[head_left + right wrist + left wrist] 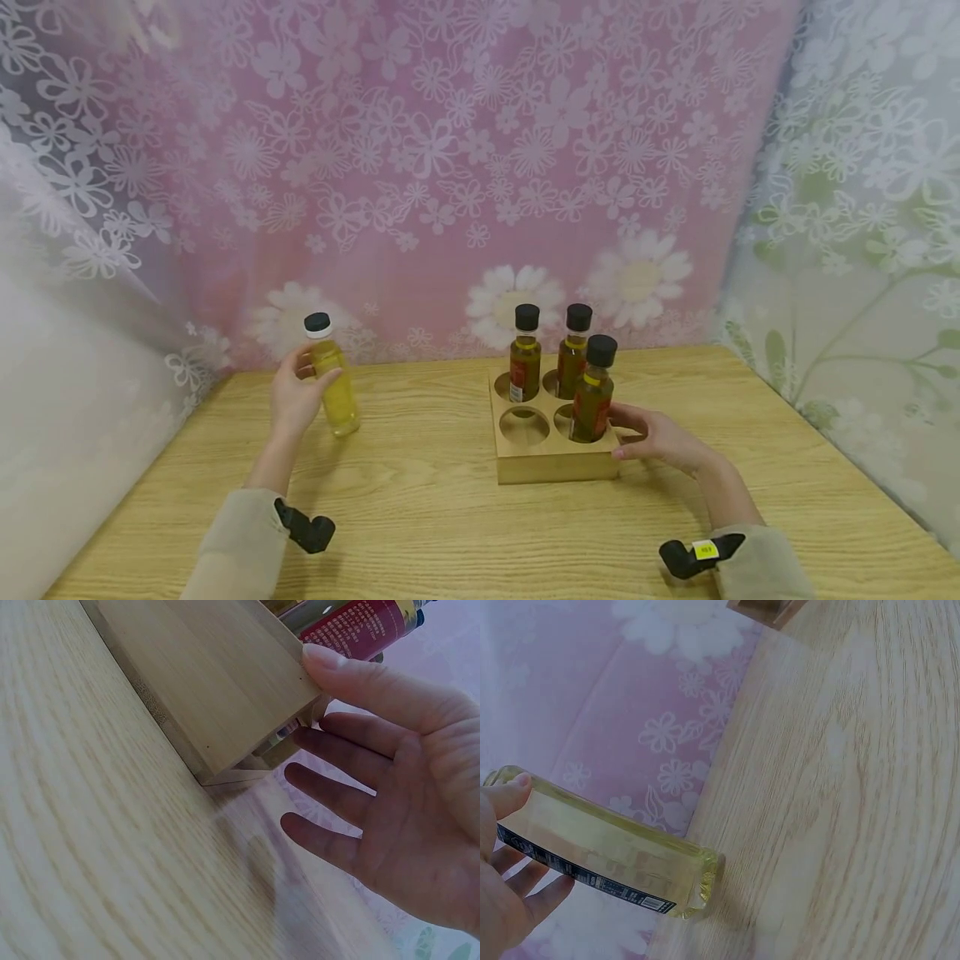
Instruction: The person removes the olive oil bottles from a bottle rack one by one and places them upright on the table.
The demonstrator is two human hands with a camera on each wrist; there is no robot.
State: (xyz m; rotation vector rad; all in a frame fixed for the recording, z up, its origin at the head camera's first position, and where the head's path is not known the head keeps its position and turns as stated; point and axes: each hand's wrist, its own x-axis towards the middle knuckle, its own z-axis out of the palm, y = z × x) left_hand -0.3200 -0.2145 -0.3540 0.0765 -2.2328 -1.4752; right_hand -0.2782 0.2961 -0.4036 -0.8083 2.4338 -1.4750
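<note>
My left hand (296,398) grips a clear bottle of yellow oil (339,396) around its upper part, below the black-and-white cap. The bottle leans a little, its base close over the table. In the left wrist view, a dark label strip with a barcode runs along its side. At the right stands a wooden bottle holder (555,467) with round holes. Three dark oil bottles (525,367) with black caps and red labels stand in it; its front left hole is empty. My right hand (663,437) touches the holder's right front corner, thumb at the edge, other fingers loosely extended.
The light wood table (420,500) spans the view. A pink floral curtain (465,167) hangs along its back edge, with pale floral curtains at both sides. Black wrist devices (307,529) are strapped over both sleeves.
</note>
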